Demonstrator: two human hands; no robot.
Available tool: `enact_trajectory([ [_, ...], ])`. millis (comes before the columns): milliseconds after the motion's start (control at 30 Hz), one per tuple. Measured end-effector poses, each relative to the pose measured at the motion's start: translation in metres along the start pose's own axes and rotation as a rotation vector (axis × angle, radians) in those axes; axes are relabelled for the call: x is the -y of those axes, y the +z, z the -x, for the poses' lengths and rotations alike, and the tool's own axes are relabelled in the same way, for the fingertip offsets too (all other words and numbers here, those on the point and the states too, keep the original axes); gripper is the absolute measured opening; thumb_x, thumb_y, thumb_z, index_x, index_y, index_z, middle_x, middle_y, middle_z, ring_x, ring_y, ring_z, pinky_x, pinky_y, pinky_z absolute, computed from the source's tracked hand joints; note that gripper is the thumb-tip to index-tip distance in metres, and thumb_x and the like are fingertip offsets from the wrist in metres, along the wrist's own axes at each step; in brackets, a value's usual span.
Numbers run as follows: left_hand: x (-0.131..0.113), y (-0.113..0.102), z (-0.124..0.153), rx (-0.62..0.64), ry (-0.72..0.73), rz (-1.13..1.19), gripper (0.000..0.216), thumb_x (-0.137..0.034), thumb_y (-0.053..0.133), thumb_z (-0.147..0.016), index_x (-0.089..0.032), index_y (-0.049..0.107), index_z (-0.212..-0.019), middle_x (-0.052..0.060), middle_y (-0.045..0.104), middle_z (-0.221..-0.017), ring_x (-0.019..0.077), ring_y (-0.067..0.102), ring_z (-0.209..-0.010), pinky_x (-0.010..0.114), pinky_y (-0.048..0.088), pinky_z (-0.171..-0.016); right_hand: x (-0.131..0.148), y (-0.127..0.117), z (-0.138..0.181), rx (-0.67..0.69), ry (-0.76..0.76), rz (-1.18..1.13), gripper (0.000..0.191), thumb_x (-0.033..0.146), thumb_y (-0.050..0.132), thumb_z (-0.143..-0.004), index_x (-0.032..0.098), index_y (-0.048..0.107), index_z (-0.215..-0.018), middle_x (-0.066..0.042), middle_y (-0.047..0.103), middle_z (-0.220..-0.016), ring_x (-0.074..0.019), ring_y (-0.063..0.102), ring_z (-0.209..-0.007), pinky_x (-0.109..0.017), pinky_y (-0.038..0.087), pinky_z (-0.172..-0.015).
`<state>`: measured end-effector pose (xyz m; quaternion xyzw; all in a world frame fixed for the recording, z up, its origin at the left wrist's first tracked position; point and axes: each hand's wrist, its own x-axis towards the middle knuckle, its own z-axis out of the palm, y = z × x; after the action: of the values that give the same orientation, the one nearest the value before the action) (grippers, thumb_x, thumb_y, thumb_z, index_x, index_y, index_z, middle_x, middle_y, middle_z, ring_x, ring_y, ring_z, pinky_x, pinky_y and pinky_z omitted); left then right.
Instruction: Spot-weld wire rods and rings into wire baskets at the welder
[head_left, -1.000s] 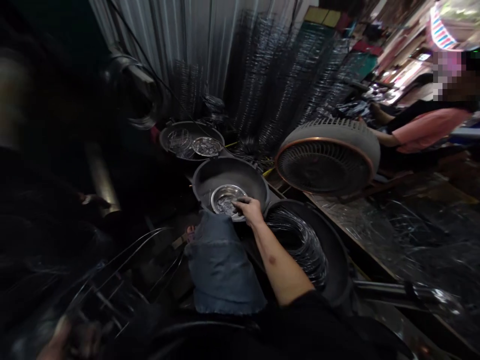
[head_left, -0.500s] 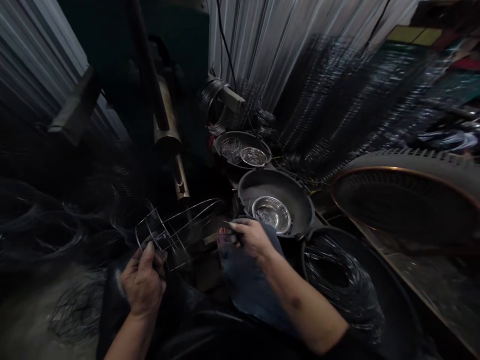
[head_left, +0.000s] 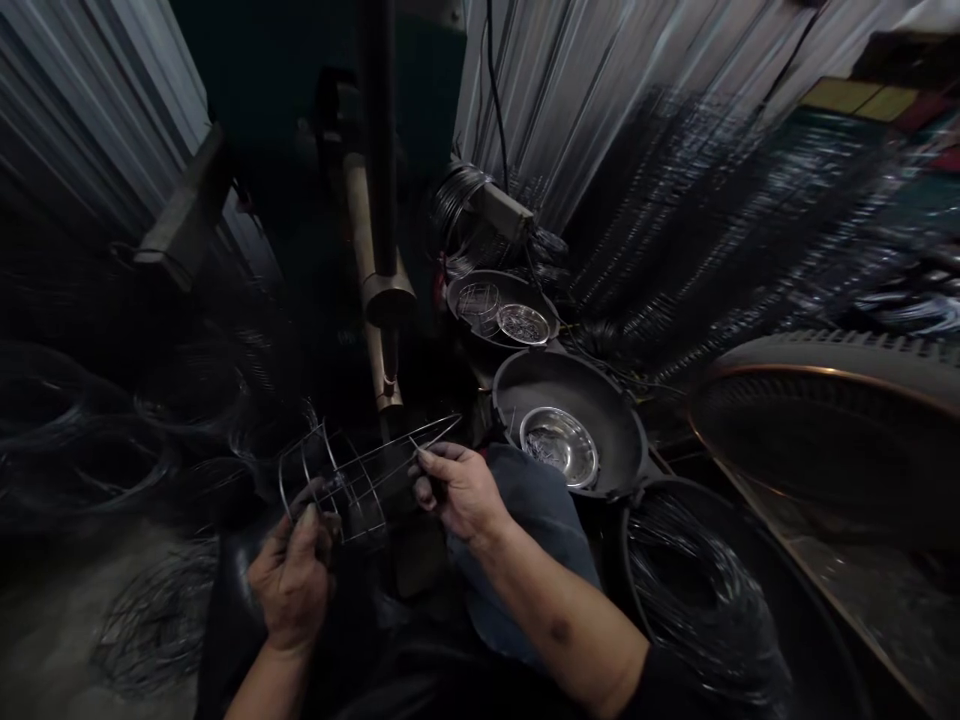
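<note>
My left hand (head_left: 294,580) is closed on the near side of a wire frame (head_left: 324,462), a small cage of thin metal rods with a long pointed loop reaching right. My right hand (head_left: 463,492), at that loop, pinches a short thin wire piece (head_left: 417,446) between thumb and forefinger. Whether the piece touches the loop I cannot tell. Just beyond the frame stands a dark machine with a vertical rod and a brass-coloured collar (head_left: 388,300). Right of my right hand, a shiny metal bowl (head_left: 581,455) with small wire pieces sits in a black basin (head_left: 619,425).
A farther basin (head_left: 491,338) holds round wire pieces and another metal bowl (head_left: 523,325). Coiled wire (head_left: 697,580) lies in a large tub at right, below a fan-like round guard (head_left: 825,375). Tangled wire (head_left: 154,630) lies on the floor at left. Stacked wire goods line the back wall.
My right hand has moved left from beside the metal bowl to the frame's loop, carrying the short wire piece. My left hand still grips the frame. The whole view has shifted slightly.
</note>
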<state>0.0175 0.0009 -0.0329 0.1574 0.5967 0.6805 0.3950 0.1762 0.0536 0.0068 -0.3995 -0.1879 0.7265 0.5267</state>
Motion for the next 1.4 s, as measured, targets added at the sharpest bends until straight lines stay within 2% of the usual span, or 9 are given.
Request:
enact_trajectory([
  [167,-0.008,0.005,-0.004,-0.023,-0.006,-0.061,0.047,-0.043,0.075,-0.063,-0.016,0.071,-0.101,-0.001,0.063,-0.062,0.0082,0.055,-0.053,0.017,0.043,-0.048,-0.003,0.011,-0.008,-0.001,-0.037,-0.010,0.035,0.031,0.085,-0.048,0.014,0.059,-0.064,0.000,0.063,-0.053,-0.0072,0.047,-0.034,-0.017,0.030,-0.031],
  [467,-0.015,0.016,-0.025,0.006,0.023,-0.059,0.045,-0.043,0.073,-0.066,-0.018,0.071,-0.103,-0.001,0.062,-0.063,0.0079,0.056,-0.055,0.016,0.043,-0.050,0.001,0.027,-0.028,0.011,-0.082,-0.036,0.038,0.030,0.086,-0.045,0.014,0.059,-0.065,0.002,0.061,-0.052,-0.0063,0.046,-0.034,-0.017,0.030,-0.032],
  [700,-0.029,0.028,-0.035,0.071,0.088,-0.098,0.042,-0.044,0.070,-0.071,-0.018,0.070,-0.103,-0.005,0.053,-0.055,0.0059,0.049,-0.051,0.016,0.042,-0.053,0.009,0.035,-0.043,0.014,-0.113,-0.032,0.035,0.027,0.085,-0.046,0.014,0.058,-0.064,0.002,0.061,-0.052,-0.0067,0.046,-0.034,-0.018,0.031,-0.033],
  [900,-0.037,0.035,-0.038,0.041,0.085,-0.139,0.043,-0.047,0.069,-0.069,-0.017,0.071,-0.101,-0.005,0.050,-0.054,0.0049,0.040,-0.043,0.017,0.033,-0.041,0.013,0.039,-0.050,0.031,-0.117,-0.013,0.031,0.026,0.082,-0.051,0.014,0.057,-0.065,0.000,0.062,-0.052,-0.0065,0.046,-0.035,-0.018,0.030,-0.034],
  [1033,-0.039,0.036,-0.039,0.024,0.086,-0.130,0.040,-0.046,0.071,-0.067,-0.015,0.071,-0.093,-0.004,0.052,-0.055,0.0055,0.043,-0.044,0.017,0.032,-0.040,0.013,0.041,-0.051,0.030,-0.112,-0.027,0.031,0.025,0.082,-0.049,0.014,0.058,-0.064,0.001,0.062,-0.052,-0.0064,0.046,-0.035,-0.018,0.030,-0.033],
  [1200,-0.041,0.039,-0.037,0.030,0.055,-0.103,0.039,-0.045,0.070,-0.068,-0.015,0.071,-0.092,-0.005,0.047,-0.048,0.0068,0.042,-0.042,0.018,0.033,-0.038,0.014,0.039,-0.048,0.042,-0.086,0.021,0.029,0.029,0.080,-0.055,0.015,0.058,-0.068,0.000,0.063,-0.055,-0.0074,0.048,-0.036,-0.019,0.031,-0.034],
  [1267,-0.041,0.039,-0.037,0.030,0.061,-0.073,0.037,-0.045,0.071,-0.067,-0.015,0.071,-0.089,-0.006,0.046,-0.048,0.0063,0.043,-0.042,0.017,0.033,-0.039,0.017,0.036,-0.046,0.024,-0.124,0.104,0.029,0.032,0.079,-0.057,0.014,0.060,-0.069,0.000,0.063,-0.055,-0.0079,0.048,-0.037,-0.020,0.033,-0.035],
  [1400,-0.043,0.039,-0.039,0.048,0.103,-0.025,0.038,-0.041,0.073,-0.066,-0.017,0.071,-0.095,-0.006,0.047,-0.052,0.0046,0.042,-0.043,0.016,0.033,-0.040,0.025,0.026,-0.043,-0.103,-0.366,0.266,0.024,0.031,0.077,-0.059,0.014,0.064,-0.070,0.002,0.060,-0.055,-0.0058,0.045,-0.039,-0.019,0.033,-0.037],
])
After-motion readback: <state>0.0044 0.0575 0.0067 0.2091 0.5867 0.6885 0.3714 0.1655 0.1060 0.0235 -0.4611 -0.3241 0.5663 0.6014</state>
